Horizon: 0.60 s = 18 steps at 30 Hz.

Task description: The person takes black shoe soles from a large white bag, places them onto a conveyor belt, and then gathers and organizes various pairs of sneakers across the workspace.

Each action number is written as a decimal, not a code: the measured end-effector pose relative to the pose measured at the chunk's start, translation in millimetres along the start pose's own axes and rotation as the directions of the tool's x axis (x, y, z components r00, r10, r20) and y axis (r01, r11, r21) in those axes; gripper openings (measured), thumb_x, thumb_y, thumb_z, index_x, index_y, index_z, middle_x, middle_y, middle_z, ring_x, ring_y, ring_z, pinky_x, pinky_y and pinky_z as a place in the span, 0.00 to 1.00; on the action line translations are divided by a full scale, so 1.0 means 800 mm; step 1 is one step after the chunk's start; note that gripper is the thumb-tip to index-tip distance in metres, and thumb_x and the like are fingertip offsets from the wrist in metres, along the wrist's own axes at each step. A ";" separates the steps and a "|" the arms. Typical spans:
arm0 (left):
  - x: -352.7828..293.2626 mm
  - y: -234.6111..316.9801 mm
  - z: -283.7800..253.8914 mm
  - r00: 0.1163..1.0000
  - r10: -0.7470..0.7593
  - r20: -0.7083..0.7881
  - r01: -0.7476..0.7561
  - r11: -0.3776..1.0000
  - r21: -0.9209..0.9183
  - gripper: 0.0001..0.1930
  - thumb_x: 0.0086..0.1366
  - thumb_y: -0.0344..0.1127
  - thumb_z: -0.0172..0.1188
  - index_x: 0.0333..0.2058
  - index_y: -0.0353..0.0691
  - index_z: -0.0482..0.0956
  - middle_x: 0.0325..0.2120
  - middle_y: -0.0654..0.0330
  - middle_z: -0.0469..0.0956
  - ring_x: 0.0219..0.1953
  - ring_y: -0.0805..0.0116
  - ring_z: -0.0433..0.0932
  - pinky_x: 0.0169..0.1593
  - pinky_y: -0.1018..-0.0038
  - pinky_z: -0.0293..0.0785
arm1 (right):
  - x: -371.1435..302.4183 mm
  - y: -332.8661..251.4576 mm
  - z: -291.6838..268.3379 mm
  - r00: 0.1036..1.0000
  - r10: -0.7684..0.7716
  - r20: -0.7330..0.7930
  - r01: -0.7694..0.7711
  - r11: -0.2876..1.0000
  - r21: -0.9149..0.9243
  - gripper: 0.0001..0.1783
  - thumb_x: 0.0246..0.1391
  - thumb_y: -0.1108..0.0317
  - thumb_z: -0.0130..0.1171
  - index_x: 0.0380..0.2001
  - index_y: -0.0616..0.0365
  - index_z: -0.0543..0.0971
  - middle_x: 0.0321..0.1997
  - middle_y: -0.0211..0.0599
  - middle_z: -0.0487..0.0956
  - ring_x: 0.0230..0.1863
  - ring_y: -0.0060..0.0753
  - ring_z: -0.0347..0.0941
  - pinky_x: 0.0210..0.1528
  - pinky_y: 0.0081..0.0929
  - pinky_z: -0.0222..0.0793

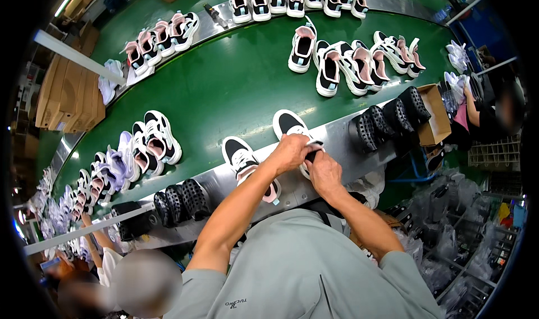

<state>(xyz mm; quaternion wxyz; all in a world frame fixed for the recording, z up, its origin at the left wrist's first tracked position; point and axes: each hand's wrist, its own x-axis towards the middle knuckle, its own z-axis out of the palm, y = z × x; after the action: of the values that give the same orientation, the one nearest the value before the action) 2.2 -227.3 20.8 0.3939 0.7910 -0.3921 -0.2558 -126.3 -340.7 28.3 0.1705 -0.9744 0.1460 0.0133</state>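
A black and white sneaker (290, 122) rests toe-away across the near edge of the green belt and the metal ledge. My left hand (291, 153) is closed on its tongue and lace area. My right hand (325, 174) is closed at the sneaker's opening, close beside the left one. The fingers hide most of the opening. A second sneaker (238, 150), black and white with a pink lining, lies just left of it, partly covered by my left forearm. No hand touches that one.
Metal ledge (224, 176) borders the green belt (224, 89). Black studded blocks (193, 198) and more black studded blocks (390, 120) stand along it, beside an open cardboard box (435, 117). Several sneakers (351, 66) stand far right; others (149, 142) line the left. Co-workers are at both sides.
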 end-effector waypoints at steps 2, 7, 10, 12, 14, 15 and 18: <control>-0.005 -0.012 0.004 0.990 0.046 -0.133 -0.042 0.999 0.031 0.10 0.62 0.32 0.63 0.40 0.33 0.79 0.37 0.42 0.79 0.39 0.39 0.77 0.44 0.54 0.73 | 0.001 0.007 0.000 1.000 0.013 0.002 -0.013 0.999 0.032 0.19 0.55 0.61 0.66 0.40 0.67 0.76 0.38 0.55 0.80 0.41 0.58 0.79 0.42 0.49 0.75; -0.046 0.010 0.028 0.907 -0.394 -0.146 0.397 0.918 -0.009 0.54 0.54 0.38 0.73 0.73 0.44 0.46 0.42 0.36 0.77 0.46 0.35 0.77 0.52 0.52 0.74 | 0.012 0.061 -0.011 0.979 -0.135 -0.150 0.169 0.956 0.239 0.20 0.52 0.69 0.66 0.45 0.67 0.74 0.44 0.59 0.79 0.49 0.62 0.75 0.48 0.52 0.70; -0.031 0.014 0.061 0.845 -0.484 -0.227 0.457 0.875 -0.162 0.53 0.52 0.35 0.72 0.72 0.41 0.47 0.29 0.40 0.82 0.37 0.38 0.82 0.44 0.51 0.78 | 0.039 0.062 0.008 0.983 -0.073 0.168 0.039 0.980 0.197 0.18 0.52 0.67 0.65 0.42 0.66 0.74 0.39 0.58 0.80 0.42 0.64 0.78 0.42 0.53 0.72; -0.020 0.015 0.071 0.793 -0.526 -0.308 0.492 0.850 -0.187 0.50 0.53 0.34 0.70 0.71 0.41 0.50 0.27 0.41 0.82 0.35 0.39 0.82 0.41 0.51 0.78 | 0.057 0.059 0.024 0.992 -0.068 0.107 0.051 0.987 0.152 0.17 0.53 0.66 0.64 0.41 0.65 0.74 0.36 0.57 0.81 0.38 0.64 0.78 0.40 0.53 0.73; -0.012 0.006 0.078 0.739 -0.546 -0.395 0.525 0.834 -0.171 0.43 0.56 0.34 0.65 0.69 0.43 0.55 0.29 0.39 0.82 0.35 0.36 0.82 0.41 0.49 0.77 | 0.070 0.057 0.033 0.997 0.008 0.077 -0.014 0.997 0.076 0.18 0.54 0.62 0.63 0.42 0.65 0.75 0.33 0.55 0.81 0.35 0.63 0.79 0.39 0.53 0.74; -0.015 0.010 0.080 0.711 -0.545 -0.444 0.537 0.829 -0.157 0.39 0.56 0.32 0.63 0.67 0.42 0.58 0.28 0.38 0.82 0.35 0.36 0.81 0.41 0.47 0.76 | 0.074 0.055 0.037 0.996 -0.019 0.087 0.012 0.997 0.082 0.18 0.54 0.62 0.63 0.42 0.65 0.75 0.33 0.55 0.81 0.35 0.63 0.79 0.39 0.53 0.74; -0.044 0.035 0.071 0.734 -0.520 -0.436 0.516 0.845 -0.139 0.34 0.60 0.36 0.64 0.64 0.41 0.62 0.28 0.39 0.81 0.31 0.35 0.80 0.37 0.46 0.75 | 0.072 0.075 0.051 0.992 -0.105 0.073 0.099 0.992 0.077 0.24 0.53 0.62 0.63 0.50 0.65 0.77 0.35 0.54 0.82 0.36 0.62 0.80 0.41 0.52 0.75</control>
<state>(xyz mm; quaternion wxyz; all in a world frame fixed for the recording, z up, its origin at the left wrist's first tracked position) -69.9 -232.7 15.3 0.3916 0.9041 -0.0513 -0.1631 -87.1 -397.0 -34.1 0.2122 -0.9724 0.0898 0.0367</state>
